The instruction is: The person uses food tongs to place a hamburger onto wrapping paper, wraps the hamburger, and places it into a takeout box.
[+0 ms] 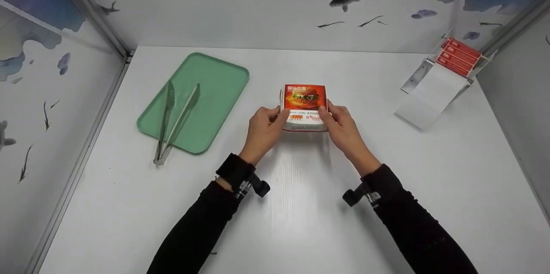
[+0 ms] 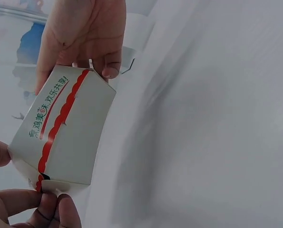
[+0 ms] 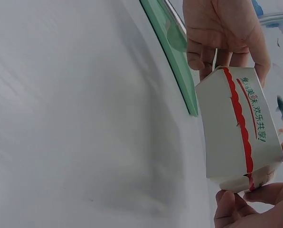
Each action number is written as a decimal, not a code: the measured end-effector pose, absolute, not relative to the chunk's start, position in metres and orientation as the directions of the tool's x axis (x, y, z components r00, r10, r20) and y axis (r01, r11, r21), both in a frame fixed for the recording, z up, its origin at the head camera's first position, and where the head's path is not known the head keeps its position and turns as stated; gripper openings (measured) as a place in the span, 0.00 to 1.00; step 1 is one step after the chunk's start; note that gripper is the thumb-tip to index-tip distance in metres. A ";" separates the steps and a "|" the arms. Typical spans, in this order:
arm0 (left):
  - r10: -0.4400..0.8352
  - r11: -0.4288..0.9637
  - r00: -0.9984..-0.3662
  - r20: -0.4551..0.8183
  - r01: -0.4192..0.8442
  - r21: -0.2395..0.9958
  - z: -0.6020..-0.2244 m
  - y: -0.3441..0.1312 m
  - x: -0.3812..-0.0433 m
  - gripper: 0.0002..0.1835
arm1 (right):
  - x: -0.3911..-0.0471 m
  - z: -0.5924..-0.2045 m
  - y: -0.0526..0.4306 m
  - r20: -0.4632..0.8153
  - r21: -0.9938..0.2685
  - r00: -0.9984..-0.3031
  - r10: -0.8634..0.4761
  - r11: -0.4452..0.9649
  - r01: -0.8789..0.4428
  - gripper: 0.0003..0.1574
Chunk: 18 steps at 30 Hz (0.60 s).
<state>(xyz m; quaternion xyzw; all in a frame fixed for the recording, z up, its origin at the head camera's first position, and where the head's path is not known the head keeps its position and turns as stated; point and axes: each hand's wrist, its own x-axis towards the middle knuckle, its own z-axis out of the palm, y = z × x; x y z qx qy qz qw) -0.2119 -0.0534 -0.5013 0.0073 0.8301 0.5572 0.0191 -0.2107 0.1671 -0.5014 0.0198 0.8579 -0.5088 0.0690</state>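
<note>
A burger box (image 1: pixel 304 98), with a burger picture on its red top and a white front, is held between both hands near the middle of the table. My left hand (image 1: pixel 265 130) grips its left side, thumb on the top edge and fingers round the side. On the opposite side my right hand (image 1: pixel 345 130) grips it the same way. Both wrist views show the lid folded down over the box's white front (image 2: pixel 75 128), which has a red scalloped line and green lettering. Fingers (image 3: pixel 225 204) curl at the box's lower side corner. The inside is hidden.
Metal tongs (image 1: pixel 172 123) lie across a green tray (image 1: pixel 219 76) at the left, their joined end past its near edge. At the back right stands a clear holder (image 1: pixel 414 78) with red-and-white packets (image 1: pixel 459 57) and white paper sheets (image 1: pixel 429 98). Printed panels (image 1: pixel 266 20) enclose the table.
</note>
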 end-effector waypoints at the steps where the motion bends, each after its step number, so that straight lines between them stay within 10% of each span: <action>1: 0.041 0.390 -0.999 -0.031 -0.013 0.921 -0.503 -0.053 -0.214 0.27 | -0.213 -0.503 0.167 -0.147 -0.864 -0.988 -0.036 0.490 0.111 0.43; 18: 0.142 0.413 -0.984 -0.103 -0.036 0.910 -0.528 -0.050 -0.228 0.21 | -0.222 -0.521 0.170 -0.060 -0.759 -0.998 -0.012 0.649 0.038 0.43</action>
